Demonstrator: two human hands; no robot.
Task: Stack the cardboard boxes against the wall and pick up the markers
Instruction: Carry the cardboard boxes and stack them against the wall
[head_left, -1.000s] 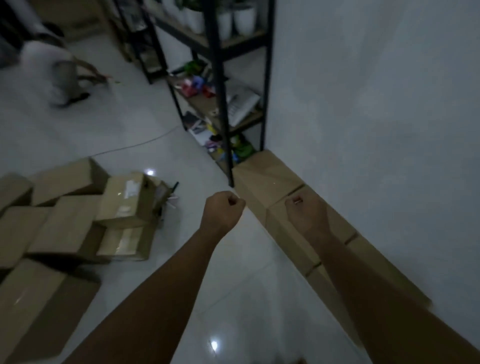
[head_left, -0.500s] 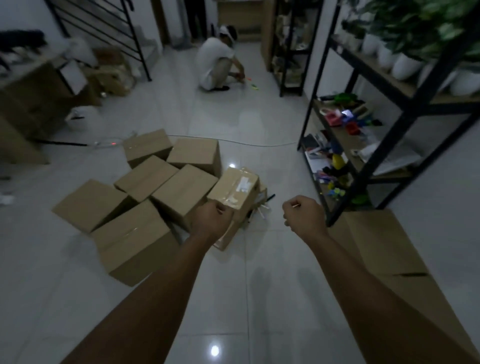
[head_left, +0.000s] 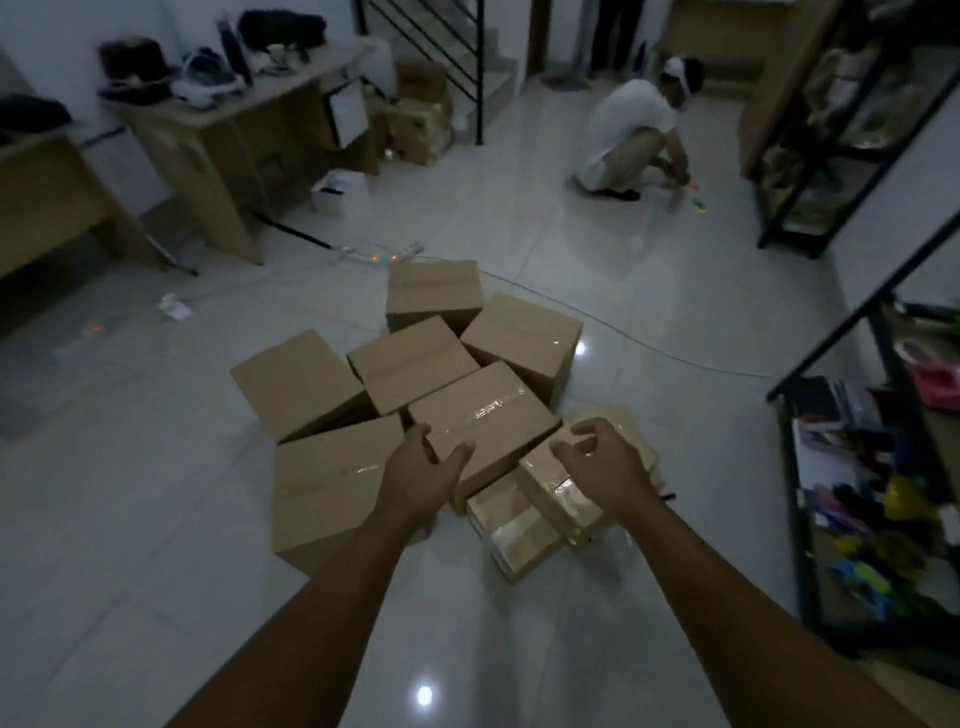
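**Desk:** Where are the boxes?

**Photographer:** A cluster of sealed cardboard boxes (head_left: 415, 395) sits on the glossy white floor (head_left: 130, 519) in the middle of the dim room, well apart from any wall. The central taped box (head_left: 483, 415) lies tilted across its neighbours. To its right, two smaller boxes (head_left: 540, 499) rest one on the other, near the viewer.

**Desk:** And the hands?

**Photographer:** Both bare arms reach forward and down from the near edge. The left hand (head_left: 423, 475) is spread, thumb and fingers splayed against the near left corner of the taped box, touching it but not closed around it. The right hand (head_left: 602, 462) is curled like a claw, fingers bent and apart, over the upper of the smaller boxes. Whether it touches the cardboard cannot be told. Neither hand holds anything.

**Desk:** Markers?

**Photographer:** Bright green and orange bits lie on the floor far right, too small to name, in front of a crouching person (head_left: 634, 140) in white.

**Desk:** Surroundings?

**Photographer:** Wooden desks (head_left: 218, 140) far left, a black stair railing (head_left: 431, 52) behind, and black metal shelving (head_left: 852, 415) with colourful clutter at right.
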